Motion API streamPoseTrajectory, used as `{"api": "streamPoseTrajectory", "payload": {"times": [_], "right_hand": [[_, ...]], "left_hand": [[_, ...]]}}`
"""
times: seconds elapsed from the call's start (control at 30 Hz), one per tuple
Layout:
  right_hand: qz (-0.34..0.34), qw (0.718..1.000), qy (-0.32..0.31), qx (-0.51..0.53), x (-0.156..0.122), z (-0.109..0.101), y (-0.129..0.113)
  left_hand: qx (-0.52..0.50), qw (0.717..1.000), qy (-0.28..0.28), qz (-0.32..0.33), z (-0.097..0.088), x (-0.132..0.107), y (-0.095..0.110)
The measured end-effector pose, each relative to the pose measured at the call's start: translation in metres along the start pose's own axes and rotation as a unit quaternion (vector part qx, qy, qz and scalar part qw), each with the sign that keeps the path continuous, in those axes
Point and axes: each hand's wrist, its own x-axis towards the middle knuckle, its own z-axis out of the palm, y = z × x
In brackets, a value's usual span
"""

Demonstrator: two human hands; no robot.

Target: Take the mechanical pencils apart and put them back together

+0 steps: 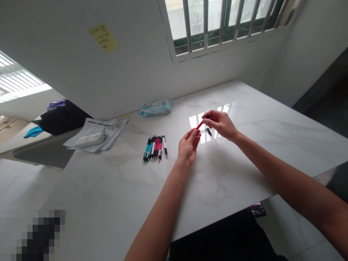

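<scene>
A red pen barrel [199, 125] slants up between my two hands above the table. My left hand [189, 146] pinches its lower end with thumb and fingers. At the upper end the fingers of my right hand [219, 125] close on the pen, and a small black part [207, 116] shows between them. Under the right hand lies a loose black pen piece [208, 132] with a thin refill [214, 140] pointing toward me. Left of my left hand, several pens [154, 148] lie side by side in a row, in teal, white and red with black grips.
A light-blue pack of wipes [155, 108] lies near the wall. Papers [114, 136] with a white power strip [91, 140] on them sit at the left. The table's front edge runs below my forearms. A yellow note [103, 37] is on the wall beside the barred window.
</scene>
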Motion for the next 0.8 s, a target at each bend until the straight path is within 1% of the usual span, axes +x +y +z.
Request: {"api": "streamPoseTrajectory", "payload": {"times": [0.03, 0.1, 0.2, 0.3, 0.37, 0.43, 0.47, 0.53, 0.57, 0.63, 0.73, 0.8], "right_hand": [[0.004, 1.0, 0.002, 0.015, 0.001, -0.001, 0.0], [0.009, 0.999, 0.007, 0.036, 0.002, -0.002, 0.0], [0.007, 0.999, 0.01, 0.043, 0.005, -0.006, 0.001], [0.009, 0.999, 0.04, 0.018, 0.009, -0.016, 0.004], [0.011, 0.997, 0.065, -0.038, 0.012, -0.026, 0.008], [0.021, 0.986, 0.07, -0.149, 0.014, -0.037, 0.012], [0.033, 0.974, 0.063, -0.214, 0.015, -0.042, 0.015], [0.07, 0.944, 0.039, -0.319, 0.016, -0.05, 0.02], [0.09, 0.932, 0.024, -0.35, 0.015, -0.052, 0.022], [0.121, 0.916, -0.005, -0.383, 0.015, -0.055, 0.025], [0.16, 0.893, -0.044, -0.419, 0.014, -0.055, 0.025], [0.182, 0.882, -0.067, -0.43, 0.013, -0.053, 0.023]], "left_hand": [[-0.013, 1.0, -0.003, -0.023, 0.003, -0.003, -0.003], [-0.029, 0.998, -0.011, -0.046, 0.009, -0.008, -0.008], [-0.035, 0.998, -0.002, -0.045, 0.01, -0.01, -0.011], [-0.014, 0.999, 0.013, -0.028, 0.005, -0.006, -0.01], [0.024, 1.0, 0.0, -0.009, 0.001, -0.004, -0.009], [0.081, 0.996, -0.024, 0.017, -0.003, -0.002, -0.01], [0.114, 0.992, -0.038, 0.034, -0.004, -0.001, -0.011], [0.181, 0.978, -0.067, 0.074, -0.007, 0.0, -0.014], [0.213, 0.969, -0.08, 0.094, -0.008, 0.0, -0.015], [0.271, 0.948, -0.105, 0.125, -0.009, 0.002, -0.018], [0.358, 0.913, -0.128, 0.147, -0.008, 0.003, -0.019], [0.434, 0.875, -0.127, 0.171, -0.005, 0.004, -0.018]]}}
